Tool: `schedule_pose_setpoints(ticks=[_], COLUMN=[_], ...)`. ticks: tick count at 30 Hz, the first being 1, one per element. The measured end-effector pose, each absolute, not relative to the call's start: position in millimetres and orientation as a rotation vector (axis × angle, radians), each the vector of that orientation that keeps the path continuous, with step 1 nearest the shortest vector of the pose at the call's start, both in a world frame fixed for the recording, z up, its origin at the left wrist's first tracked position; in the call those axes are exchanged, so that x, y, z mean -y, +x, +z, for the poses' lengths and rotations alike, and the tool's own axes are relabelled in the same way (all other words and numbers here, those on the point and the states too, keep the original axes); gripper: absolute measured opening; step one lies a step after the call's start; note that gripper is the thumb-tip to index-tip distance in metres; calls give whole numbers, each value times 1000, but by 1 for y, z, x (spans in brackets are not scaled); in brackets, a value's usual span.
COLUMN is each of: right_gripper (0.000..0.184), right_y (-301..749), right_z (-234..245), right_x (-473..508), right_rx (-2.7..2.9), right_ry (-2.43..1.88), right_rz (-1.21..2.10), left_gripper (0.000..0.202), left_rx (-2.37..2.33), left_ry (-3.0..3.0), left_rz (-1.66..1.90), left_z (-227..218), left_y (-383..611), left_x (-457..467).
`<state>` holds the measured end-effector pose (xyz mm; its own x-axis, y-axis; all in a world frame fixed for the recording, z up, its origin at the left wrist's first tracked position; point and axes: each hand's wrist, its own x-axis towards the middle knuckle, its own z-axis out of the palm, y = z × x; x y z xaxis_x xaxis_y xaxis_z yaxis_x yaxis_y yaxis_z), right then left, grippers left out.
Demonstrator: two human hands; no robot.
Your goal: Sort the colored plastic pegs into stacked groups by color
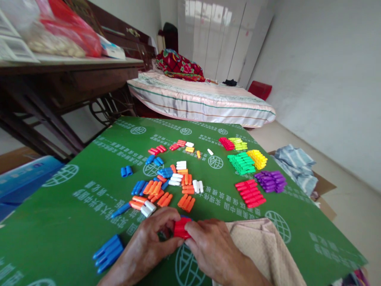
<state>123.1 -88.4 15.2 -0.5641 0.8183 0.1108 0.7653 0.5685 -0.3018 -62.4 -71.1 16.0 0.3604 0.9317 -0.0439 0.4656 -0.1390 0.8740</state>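
Both hands meet at the near edge of the green board [166,258]. Between them is a small row of red plastic caps [181,228], tube-shaped pieces lying side by side. My left hand [149,238] is closed on their left side, thumb below and fingers curled above. My right hand [210,242] pinches the same caps from the right. A bit of blue shows behind them, mostly hidden. Just beyond lie orange caps [186,203] and white caps [148,208]. To the left of my left hand rests a block of blue caps [108,253].
Sorted stacks stand on the right: red [250,193], purple [270,181], green [241,163], yellow [257,159]. A beige cloth [262,246] lies beside my right forearm. A bed [202,97] stands beyond the board, a wooden table [68,67] at the left.
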Motion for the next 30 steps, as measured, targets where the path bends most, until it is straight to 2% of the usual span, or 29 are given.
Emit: schedule_pose_setpoints(ticks=[13,22,30], right_gripper=[33,40,47], right_y=[122,123,123], right_z=[25,24,11], right_x=[90,86,89], right_rx=[2557,2527,2517], right_ry=[-1485,-1555,-1580], right_rz=[464,540,545], left_gripper=[21,25,20], left_rx=[-1112,-1152,-1162], left_ry=[1653,1722,1713], left_rz=[716,753,750], left_z=[12,5,20], left_y=[-61,-58,-49], left_x=[71,71,80])
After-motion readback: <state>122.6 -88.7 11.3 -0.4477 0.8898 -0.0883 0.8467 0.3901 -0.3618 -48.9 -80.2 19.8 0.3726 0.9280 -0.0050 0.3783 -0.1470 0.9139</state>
